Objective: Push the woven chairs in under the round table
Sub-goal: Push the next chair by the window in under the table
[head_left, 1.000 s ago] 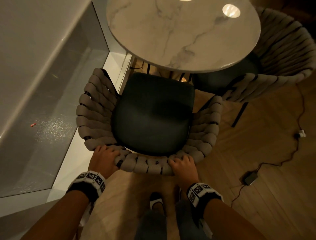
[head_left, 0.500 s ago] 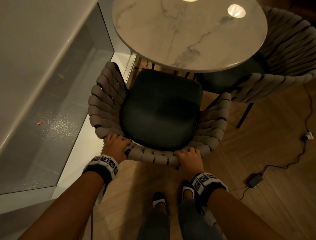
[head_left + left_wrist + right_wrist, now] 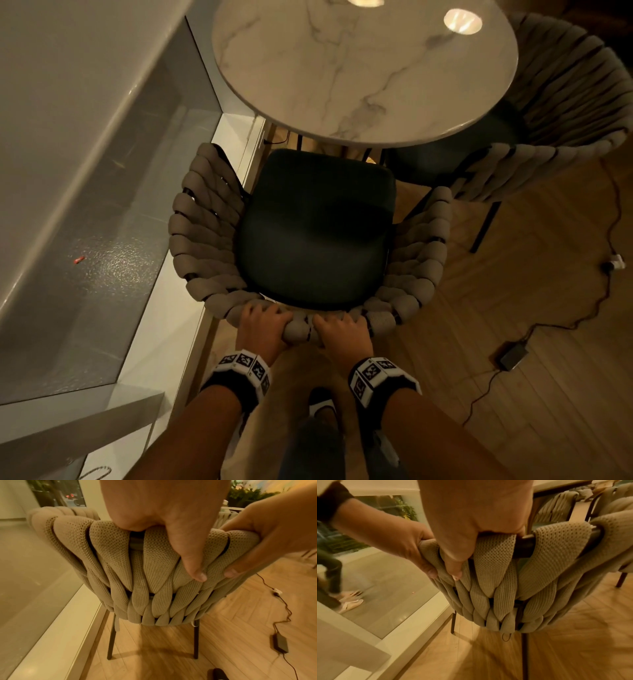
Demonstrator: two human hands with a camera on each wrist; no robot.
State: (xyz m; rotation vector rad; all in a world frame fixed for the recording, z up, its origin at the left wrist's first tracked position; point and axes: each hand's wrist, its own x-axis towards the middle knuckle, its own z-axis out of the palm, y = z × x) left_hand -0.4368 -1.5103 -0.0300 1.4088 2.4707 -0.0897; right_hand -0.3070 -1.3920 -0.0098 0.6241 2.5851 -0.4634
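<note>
A woven beige chair [image 3: 202, 219] with a dark seat cushion [image 3: 318, 229] stands in front of me, its front edge just short of the round marble table [image 3: 363, 68]. My left hand [image 3: 262, 323] and right hand [image 3: 342, 330] both grip the top rail of its backrest [image 3: 154, 563], close together, fingers over the top and thumbs pressed on the woven back [image 3: 496, 574]. A second woven chair [image 3: 565, 89] sits at the table's right side, its seat partly under the tabletop.
A glass wall with a white sill [image 3: 164, 342] runs close along the chair's left side. A power adapter [image 3: 512, 354] and its cable [image 3: 609, 219] lie on the wooden floor to the right. My feet [image 3: 322, 404] stand just behind the chair.
The chair has slid forward toward the table, its seat front now near the table's edge. Both hands have shifted inward along the backrest rail and now sit close together.
</note>
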